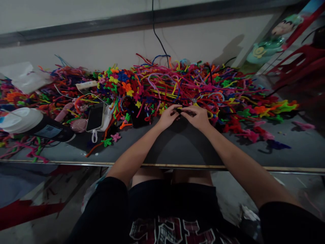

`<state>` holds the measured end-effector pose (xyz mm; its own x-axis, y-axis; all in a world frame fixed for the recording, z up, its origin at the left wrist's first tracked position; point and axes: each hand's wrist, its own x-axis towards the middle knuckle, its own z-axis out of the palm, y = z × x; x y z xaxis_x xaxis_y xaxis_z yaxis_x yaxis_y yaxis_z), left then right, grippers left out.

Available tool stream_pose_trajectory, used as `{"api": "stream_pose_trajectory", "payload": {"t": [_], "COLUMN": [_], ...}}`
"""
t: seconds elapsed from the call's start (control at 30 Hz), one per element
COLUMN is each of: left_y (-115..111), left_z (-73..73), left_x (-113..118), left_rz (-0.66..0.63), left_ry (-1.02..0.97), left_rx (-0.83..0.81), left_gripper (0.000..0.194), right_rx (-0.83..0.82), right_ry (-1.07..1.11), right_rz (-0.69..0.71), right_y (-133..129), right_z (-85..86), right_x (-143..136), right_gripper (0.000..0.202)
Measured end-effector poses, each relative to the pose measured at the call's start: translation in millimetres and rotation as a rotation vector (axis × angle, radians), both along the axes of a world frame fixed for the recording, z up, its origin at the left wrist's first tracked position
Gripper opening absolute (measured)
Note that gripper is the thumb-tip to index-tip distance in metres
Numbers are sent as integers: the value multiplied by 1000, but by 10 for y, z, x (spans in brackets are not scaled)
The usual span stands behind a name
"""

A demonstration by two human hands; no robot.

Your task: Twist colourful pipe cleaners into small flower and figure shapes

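Over the table, at the near edge of a long heap of coloured pipe cleaners, my two hands meet. My left hand pinches a small black pipe cleaner piece between thumb and fingertips. From the other side, my right hand is closed on the same piece, its fingertips touching those of my left. The fingers cover most of the piece, so its exact shape is hidden. Just right of my right hand shows a yellow pipe cleaner loop.
Bunched pipe cleaner flowers top the heap. To the left are a phone, a pink hairbrush, a large lidded cup lying tilted, and a plastic bag. Finished-looking coloured shapes lie right. A red chair stands beyond.
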<state>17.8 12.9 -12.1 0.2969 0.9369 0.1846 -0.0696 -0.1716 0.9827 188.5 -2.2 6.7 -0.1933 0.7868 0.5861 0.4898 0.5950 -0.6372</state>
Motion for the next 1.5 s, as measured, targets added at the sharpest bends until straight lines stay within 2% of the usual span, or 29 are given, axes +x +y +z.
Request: {"api": "stream_pose_trajectory", "payload": {"t": [0.27,0.4,0.57,0.77,1.03,1.23,1.5], "left_y": [-95,-116,-70,-83,-99,-78,-199], "left_z": [89,124,83,110,204,133,157], "left_x": [7,11,3,4,-9,-8,8], "left_rz": [41,123,212,169,109,117,179], "left_ry": [265,201,170,89,-71,-22,203], "left_rx": [2,-34,-108,-186,-288,-199,232], "left_gripper": [11,8,9,8,11,12,8], "right_rx": [-25,-85,-186,-283,-464,-437,-411], "right_ry": [-34,17,4,144,329,343,381], "right_rz": [-10,64,149,149,186,179,282], "right_y": [-6,-17,-1,41,25,22,26], "right_z": [25,44,-15,-73,-10,-9,-12], "right_x": [-8,-6,0,-16,-87,-106,-102], "right_gripper": [19,26,36,37,36,33,38]}}
